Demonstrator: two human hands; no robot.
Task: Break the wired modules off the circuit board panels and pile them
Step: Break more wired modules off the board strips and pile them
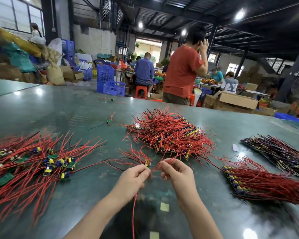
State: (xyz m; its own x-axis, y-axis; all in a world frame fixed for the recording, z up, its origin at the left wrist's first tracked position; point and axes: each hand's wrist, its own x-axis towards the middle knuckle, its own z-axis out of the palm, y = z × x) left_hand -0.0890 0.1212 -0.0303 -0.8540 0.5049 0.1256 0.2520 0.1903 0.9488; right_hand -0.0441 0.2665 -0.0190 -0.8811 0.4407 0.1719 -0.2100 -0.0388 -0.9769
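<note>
My left hand [134,180] grips a small strip of wired modules [147,163] whose red and black leads fan out to the left. My right hand [175,171] pinches red wires [162,160] that run between the two hands and back toward the panel heap. A loose pile of separated green modules [47,163] with red leads lies at the left. A heap of wired panels [173,133] sits in the middle of the table. Two more panel stacks lie at the right, one near [259,183] and one farther [279,152].
The dark green glossy table [67,111] carries a single stray module [108,121] and another near the far edge [112,99]. Paper scraps [164,207] lie near me. A person in a red shirt [181,73] stands beyond the table; others sit among blue crates and cardboard boxes.
</note>
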